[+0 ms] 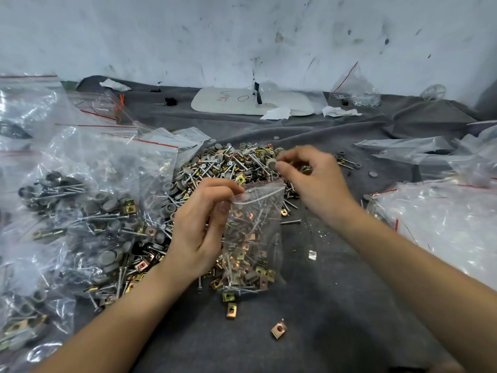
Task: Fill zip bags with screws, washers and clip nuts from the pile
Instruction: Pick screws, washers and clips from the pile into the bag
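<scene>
A grey cloth (336,305) covers the whole work surface up to the scuffed white wall. On the left lies a big heap of filled bags (80,211), clear plastic with red zip strips, stuffed with screws, grey washers and brass-coloured clip nuts. More clear bags (443,227) lie at the right edge. In the middle, toward the far side, sits the pile (228,165) of loose mixed hardware. Beyond it, near the wall, a white board (242,103) lies flat with torn paper scraps beside it.

Just near of the pile, the zip bag (252,238) stands upright with its bottom resting on the cloth. It is about half full of screws and clip nuts, and its red-edged mouth gapes open at the top. The left hand (199,227) is to its left, thumb and curled fingers pinching the left side of the mouth rim and holding it up. The right hand (314,179) hovers over the pile, just beyond and right of the bag's mouth. Its thumb and forefinger pinch a round grey washer (272,165) just above the mouth without touching the bag, the other fingers loosely curled.

Two loose clip nuts (279,330) lie on the cloth, near of the bag.
</scene>
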A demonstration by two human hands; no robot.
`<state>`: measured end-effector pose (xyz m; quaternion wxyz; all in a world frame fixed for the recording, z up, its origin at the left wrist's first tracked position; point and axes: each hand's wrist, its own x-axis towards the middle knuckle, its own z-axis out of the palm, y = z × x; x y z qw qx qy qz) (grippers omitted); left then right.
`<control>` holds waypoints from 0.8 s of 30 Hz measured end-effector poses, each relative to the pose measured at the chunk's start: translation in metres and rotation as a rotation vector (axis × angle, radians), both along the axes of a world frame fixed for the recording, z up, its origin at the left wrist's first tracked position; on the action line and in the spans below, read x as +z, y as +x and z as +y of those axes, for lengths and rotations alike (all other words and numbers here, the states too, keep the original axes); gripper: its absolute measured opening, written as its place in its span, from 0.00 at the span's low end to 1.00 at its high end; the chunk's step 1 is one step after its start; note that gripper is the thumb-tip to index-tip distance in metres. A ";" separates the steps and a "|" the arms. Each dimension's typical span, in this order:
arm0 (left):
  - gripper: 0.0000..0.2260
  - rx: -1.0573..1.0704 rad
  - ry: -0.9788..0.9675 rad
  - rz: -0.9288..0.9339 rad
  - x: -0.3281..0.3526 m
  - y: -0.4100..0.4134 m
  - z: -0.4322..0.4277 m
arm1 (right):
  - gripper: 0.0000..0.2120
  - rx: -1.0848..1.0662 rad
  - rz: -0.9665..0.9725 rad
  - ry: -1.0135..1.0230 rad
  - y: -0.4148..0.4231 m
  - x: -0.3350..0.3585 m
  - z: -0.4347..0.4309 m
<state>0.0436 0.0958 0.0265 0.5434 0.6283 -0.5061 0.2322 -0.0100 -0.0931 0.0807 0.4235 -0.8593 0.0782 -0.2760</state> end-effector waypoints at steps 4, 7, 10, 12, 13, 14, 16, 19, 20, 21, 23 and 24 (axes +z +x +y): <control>0.08 -0.010 0.004 -0.014 0.000 0.000 -0.001 | 0.02 0.313 0.040 -0.098 -0.024 0.035 0.020; 0.09 -0.010 0.003 -0.040 -0.002 0.000 0.003 | 0.04 0.335 0.134 -0.243 -0.028 0.035 0.022; 0.09 -0.010 -0.017 -0.021 -0.003 -0.002 0.002 | 0.03 0.200 0.009 -0.041 -0.029 0.034 0.005; 0.08 -0.007 -0.036 0.003 -0.002 -0.003 0.000 | 0.02 0.015 -0.041 -0.026 -0.024 0.026 -0.016; 0.08 -0.004 -0.044 0.014 -0.001 -0.002 0.000 | 0.03 -0.073 -0.016 -0.056 -0.021 0.018 -0.027; 0.06 0.001 -0.052 0.026 -0.001 -0.002 0.000 | 0.04 -0.146 0.036 -0.075 -0.018 0.007 -0.039; 0.06 0.023 -0.064 0.048 0.000 -0.002 0.001 | 0.06 -0.240 0.196 -0.071 -0.016 -0.017 -0.060; 0.06 0.049 -0.076 0.066 0.001 -0.002 0.000 | 0.13 -0.290 0.433 -0.131 -0.020 -0.047 -0.085; 0.06 0.054 -0.077 0.067 0.002 -0.003 0.000 | 0.16 -0.291 0.469 -0.204 -0.021 -0.052 -0.090; 0.06 0.058 -0.076 0.064 0.003 -0.003 0.000 | 0.18 -0.284 0.485 -0.287 -0.021 -0.055 -0.093; 0.07 0.062 -0.076 0.057 0.004 -0.002 -0.001 | 0.21 -0.241 0.495 -0.418 -0.019 -0.059 -0.096; 0.07 0.060 -0.078 0.059 0.004 -0.003 -0.001 | 0.21 -0.223 0.511 -0.463 -0.018 -0.062 -0.096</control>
